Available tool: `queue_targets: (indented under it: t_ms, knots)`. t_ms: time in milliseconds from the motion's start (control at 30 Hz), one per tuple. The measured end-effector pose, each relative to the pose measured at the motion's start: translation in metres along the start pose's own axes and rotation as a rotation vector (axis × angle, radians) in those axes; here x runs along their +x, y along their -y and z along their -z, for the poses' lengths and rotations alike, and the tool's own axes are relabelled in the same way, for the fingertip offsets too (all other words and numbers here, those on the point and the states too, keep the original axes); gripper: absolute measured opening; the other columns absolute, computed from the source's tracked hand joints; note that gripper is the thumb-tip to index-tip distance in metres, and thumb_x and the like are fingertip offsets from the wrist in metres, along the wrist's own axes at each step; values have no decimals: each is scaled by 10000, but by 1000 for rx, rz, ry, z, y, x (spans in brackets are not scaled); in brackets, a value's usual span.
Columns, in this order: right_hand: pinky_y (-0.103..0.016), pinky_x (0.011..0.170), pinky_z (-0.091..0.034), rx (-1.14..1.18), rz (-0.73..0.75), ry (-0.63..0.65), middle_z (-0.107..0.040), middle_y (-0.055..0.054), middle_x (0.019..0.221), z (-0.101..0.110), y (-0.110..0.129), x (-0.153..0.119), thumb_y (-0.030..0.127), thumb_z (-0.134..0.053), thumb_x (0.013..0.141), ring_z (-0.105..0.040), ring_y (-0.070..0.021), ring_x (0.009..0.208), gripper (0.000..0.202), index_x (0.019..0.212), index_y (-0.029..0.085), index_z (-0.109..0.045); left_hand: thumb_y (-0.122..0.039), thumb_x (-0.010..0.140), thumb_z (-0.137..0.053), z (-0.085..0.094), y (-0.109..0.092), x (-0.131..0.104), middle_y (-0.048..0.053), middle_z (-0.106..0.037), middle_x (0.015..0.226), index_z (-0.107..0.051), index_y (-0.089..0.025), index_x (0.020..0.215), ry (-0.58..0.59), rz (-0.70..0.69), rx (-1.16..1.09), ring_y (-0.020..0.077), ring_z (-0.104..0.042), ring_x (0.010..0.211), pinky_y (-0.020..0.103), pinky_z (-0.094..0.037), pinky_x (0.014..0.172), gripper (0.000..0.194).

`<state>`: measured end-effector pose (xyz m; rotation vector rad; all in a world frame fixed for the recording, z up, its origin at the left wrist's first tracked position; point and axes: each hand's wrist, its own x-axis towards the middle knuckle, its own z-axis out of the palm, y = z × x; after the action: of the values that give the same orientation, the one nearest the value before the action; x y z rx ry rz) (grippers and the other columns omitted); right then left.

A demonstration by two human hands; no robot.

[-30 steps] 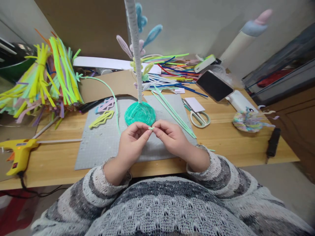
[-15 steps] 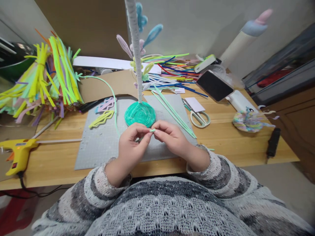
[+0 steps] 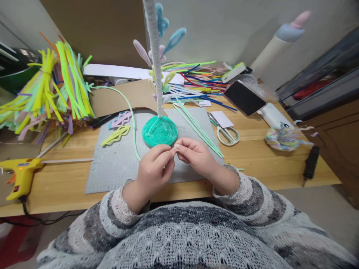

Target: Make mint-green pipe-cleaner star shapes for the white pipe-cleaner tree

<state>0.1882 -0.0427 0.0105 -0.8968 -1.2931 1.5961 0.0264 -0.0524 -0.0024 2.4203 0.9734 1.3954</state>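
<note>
My left hand [image 3: 155, 166] and my right hand [image 3: 196, 157] meet fingertip to fingertip over the grey cutting mat [image 3: 112, 175]. Both pinch a mint-green pipe cleaner [image 3: 134, 130]; its long part arcs from the far left down to my left hand, and the end is mostly hidden by the fingers. Just beyond them stands a round green coiled base [image 3: 159, 131] with a white wrapped stem [image 3: 153, 48] rising from it. Blue, pink and yellow looped pipe-cleaner pieces [image 3: 175, 40] show around the stem. Several mint-green pipe cleaners [image 3: 200, 130] lie at the right of the mat.
On the left are a yellow glue gun [image 3: 22, 177], bundles of pipe cleaners [image 3: 68, 82] and zigzag-bent pieces [image 3: 116, 135]. To the right lie scissors [image 3: 227, 135], a phone [image 3: 245, 98], a pastel fuzzy piece [image 3: 282, 139] and a black-handled tool [image 3: 311, 162]. Loose pipe cleaners [image 3: 193, 80] fill the back.
My left hand has turned and shifted slightly right and down, its fingers closing over the pipe cleaner's end. The pipe cleaner's long part has swung a little to the right.
</note>
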Motion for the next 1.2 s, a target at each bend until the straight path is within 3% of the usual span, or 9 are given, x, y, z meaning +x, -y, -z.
queue_targets:
  t_ms: [133, 333, 467, 667, 900, 1200]
  knots:
    - [-234, 475, -265, 23, -3, 22, -415, 83, 512, 0, 3, 0, 376, -548, 872, -344, -64, 464, 235, 756, 172, -535, -19, 821, -546, -1, -1, -3, 112, -660, 919, -596, -138, 1023, 51, -34, 137, 184, -625, 828, 295, -542, 699, 239]
    - [-233, 526, -363, -77, -21, 50, -526, 48, 632, 2, 6, 2, 329, -608, 827, -476, -75, 536, 177, 854, 160, -558, -28, 833, -525, -2, 0, -3, 67, -646, 875, -580, -163, 962, 39, 95, 46, 146, -606, 769, 261, -509, 669, 194]
    - [-233, 523, -350, -187, -57, 41, -502, 61, 554, 5, 7, 2, 319, -545, 853, -456, -76, 513, 167, 792, 164, -539, -55, 845, -523, -3, 1, -3, 21, -626, 804, -583, -174, 997, 73, 195, -19, 115, -565, 673, 239, -487, 633, 202]
    - [-207, 445, -258, -258, -175, -4, -440, 87, 490, 9, 11, 2, 255, -562, 773, -357, -55, 445, 102, 727, 168, -537, -39, 848, -480, -2, 4, 1, 63, -649, 985, -551, -201, 1210, 244, 181, -78, 157, -605, 869, 293, -511, 759, 403]
    - [-200, 425, -226, -239, -263, -4, -438, 88, 452, 12, 10, 5, 314, -609, 743, -349, -50, 411, 184, 662, 175, -521, -64, 812, -524, -2, 4, 1, 44, -657, 961, -559, -195, 1090, 258, 265, -36, 130, -592, 731, 261, -499, 685, 309]
    - [-219, 452, -234, -426, -191, 34, -434, 71, 518, 18, 16, 3, 286, -581, 778, -347, -60, 471, 153, 700, 154, -582, -66, 809, -532, 1, 2, 4, 16, -662, 874, -583, -182, 982, 247, 288, -34, 88, -531, 598, 220, -445, 584, 215]
